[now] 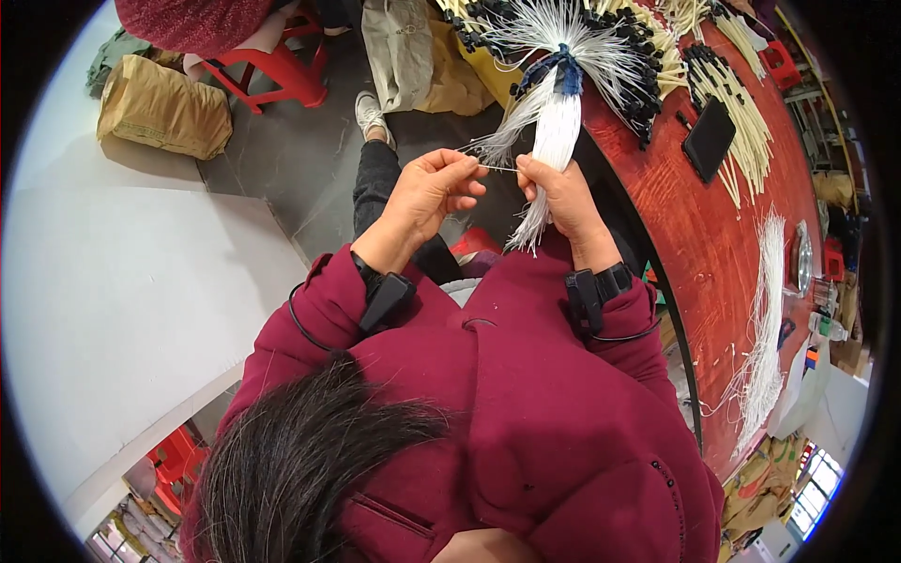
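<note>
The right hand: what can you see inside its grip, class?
White strands show above and below the right hand; a thin strand reaches the left hand. The gripped stretch and palm are hidden.

No word, number or sign can be read. Well to the left of the left hand's fingers [458, 169], a brown paper sack [167, 105] bears faint printing along its lower side, too blurred to make out. Far to the right of the right hand's fingers [538, 172], and nearer the body, a tan sack [771, 480] carries reddish marks, too small to tell as letters.
</note>
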